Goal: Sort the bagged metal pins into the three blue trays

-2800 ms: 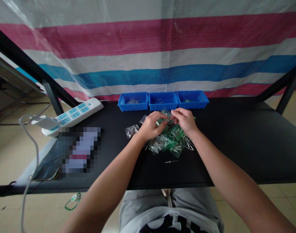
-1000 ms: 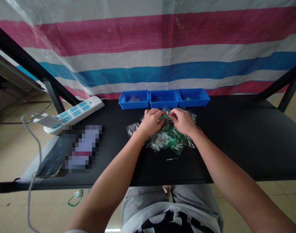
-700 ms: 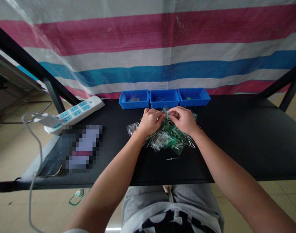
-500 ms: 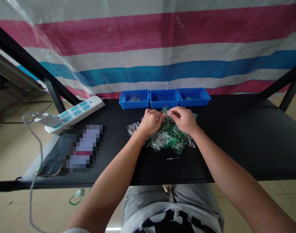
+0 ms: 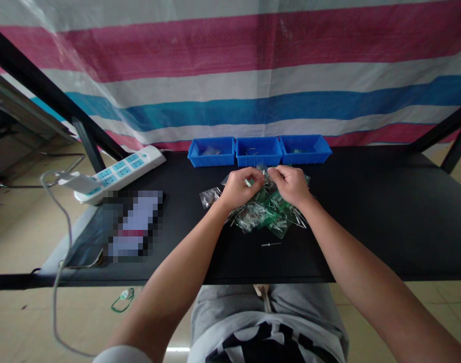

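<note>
My left hand (image 5: 242,187) is pinched closed at the back of a pile, with a small silvery tip, seemingly a rivet (image 5: 264,173), at its fingertips. My right hand (image 5: 291,184) is closed just to its right; whatever its fingers hold is hidden. Beneath both hands lies the pile of clear plastic bags (image 5: 249,217), green pieces (image 5: 272,207) and thin metal rivets (image 5: 300,219). One loose rivet (image 5: 271,244) rests on the black table in front of the pile. My hands cover the back of the pile.
Three blue bins (image 5: 258,154) stand in a row behind the pile, with a few small items inside. A white power strip (image 5: 120,174) with a plugged-in charger and cable is at left, beside a pixelated flat object (image 5: 135,224). A striped sheet (image 5: 230,108) hangs behind the table (image 5: 381,212).
The thin rod between my hands no longer spans them; my fingertips have drawn slightly apart. My left fingers have curled, showing a gap. The whole view has shifted slightly.
</note>
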Action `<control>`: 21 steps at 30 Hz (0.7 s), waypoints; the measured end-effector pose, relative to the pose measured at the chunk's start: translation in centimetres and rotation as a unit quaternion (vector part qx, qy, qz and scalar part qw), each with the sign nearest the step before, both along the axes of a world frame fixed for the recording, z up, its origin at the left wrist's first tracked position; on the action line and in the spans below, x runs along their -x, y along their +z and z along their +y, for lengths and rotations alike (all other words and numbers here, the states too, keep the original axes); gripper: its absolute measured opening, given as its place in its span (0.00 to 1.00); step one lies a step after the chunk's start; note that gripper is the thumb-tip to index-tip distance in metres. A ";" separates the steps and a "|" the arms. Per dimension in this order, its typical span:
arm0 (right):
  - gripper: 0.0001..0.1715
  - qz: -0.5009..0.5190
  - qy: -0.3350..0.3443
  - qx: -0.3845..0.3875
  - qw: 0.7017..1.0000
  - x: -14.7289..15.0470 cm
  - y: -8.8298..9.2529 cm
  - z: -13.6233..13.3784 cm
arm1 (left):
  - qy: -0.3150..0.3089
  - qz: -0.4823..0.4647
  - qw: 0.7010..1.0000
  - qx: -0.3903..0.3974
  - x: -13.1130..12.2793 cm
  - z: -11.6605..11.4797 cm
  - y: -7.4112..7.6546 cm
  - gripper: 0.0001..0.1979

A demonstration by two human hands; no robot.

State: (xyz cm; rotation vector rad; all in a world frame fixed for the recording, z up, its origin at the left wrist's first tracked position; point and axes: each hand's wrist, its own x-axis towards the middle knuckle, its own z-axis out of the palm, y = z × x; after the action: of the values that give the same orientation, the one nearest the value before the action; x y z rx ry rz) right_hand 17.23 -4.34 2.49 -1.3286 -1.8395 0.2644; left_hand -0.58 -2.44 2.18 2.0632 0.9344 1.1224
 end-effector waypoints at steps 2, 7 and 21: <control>0.32 -0.013 -0.009 0.001 1.000 0.0 0.0 -0.1 | -0.027 -0.012 0.999 0.020 0.0 -0.1 0.2 0.07; 0.34 -0.021 -0.025 0.019 0.999 0.1 0.1 -0.2 | -0.083 -0.009 0.996 0.044 0.2 -0.3 0.6 0.09; 0.40 -0.008 -0.041 0.082 0.996 -0.5 -0.8 0.6 | 0.167 0.278 0.936 -0.138 0.7 1.5 0.1 0.30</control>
State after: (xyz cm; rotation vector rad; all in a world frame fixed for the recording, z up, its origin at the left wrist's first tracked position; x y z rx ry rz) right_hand 17.68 -3.78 1.69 -1.5189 -1.8029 0.3686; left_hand -1.31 -0.94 2.24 2.5915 1.5179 0.8717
